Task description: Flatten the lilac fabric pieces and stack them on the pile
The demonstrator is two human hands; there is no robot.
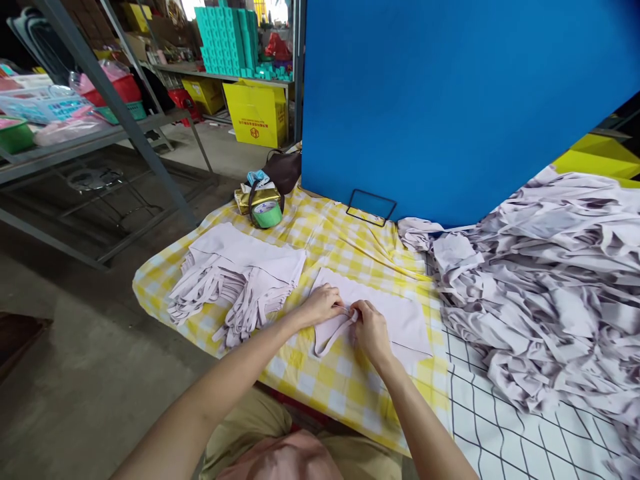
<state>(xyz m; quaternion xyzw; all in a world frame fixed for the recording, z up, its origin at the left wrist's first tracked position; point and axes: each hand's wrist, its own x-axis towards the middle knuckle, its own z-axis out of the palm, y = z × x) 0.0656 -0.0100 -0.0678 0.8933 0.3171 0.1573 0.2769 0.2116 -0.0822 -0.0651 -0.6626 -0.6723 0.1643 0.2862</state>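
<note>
A pale lilac-grey strapped garment [400, 319] lies flat on the yellow checked cloth in front of me. My left hand [324, 305] is closed in a pinch on its thin strap at the lower edge. Close beside it, my right hand [371, 327] also pinches the strap, with fingertips nearly meeting those of the left. Part of the strap [327, 343] hangs in a loop below my fingers. To the left rests a neat stack of similar garments [245, 257], their straps bunched toward me.
A large heap of the same fabric [560, 287] covers the right side, over a white grid-patterned cloth [490, 407]. A tall blue panel [450, 100] stands behind the yellow checked cloth [305, 373]. Green tape [267, 213] and a black wire frame [371, 219] lie near the back.
</note>
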